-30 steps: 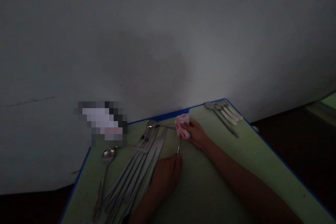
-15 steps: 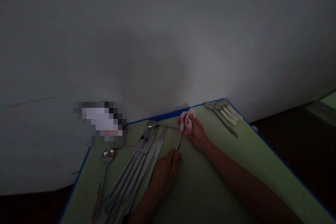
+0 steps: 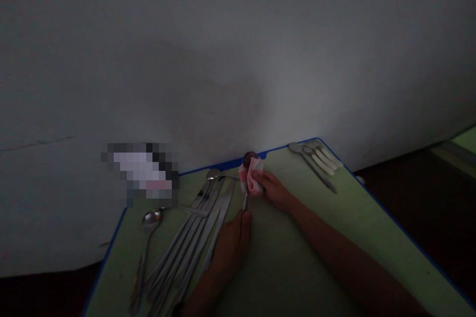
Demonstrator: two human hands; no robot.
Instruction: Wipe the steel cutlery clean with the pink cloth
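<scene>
My left hand (image 3: pixel 235 237) is closed around the handle of a metal spoon (image 3: pixel 249 159), whose round bowl points toward the wall. A pink and white cloth (image 3: pixel 254 178) is folded around the spoon just below its bowl. My right hand (image 3: pixel 273 190) pinches that cloth against the spoon. Left of my left hand lies a row of several metal knives (image 3: pixel 208 230), side by side. Another spoon (image 3: pixel 213 175) rests across their far ends, its handle partly hidden behind the cloth.
At the table's far right corner lie a spoon (image 3: pixel 316 171) and several white-handled forks (image 3: pixel 323 162). Another spoon (image 3: pixel 151 218) lies at the left. A blurred-out object (image 3: pixel 143 171) stands at the back left. The green table (image 3: pixel 357 257) has a blue edge against a grey wall (image 3: pixel 297 59).
The spoon's bowl, covered by the cloth before, now shows above it. My right hand and the cloth have shifted left and slightly down along the spoon; my left hand has barely moved.
</scene>
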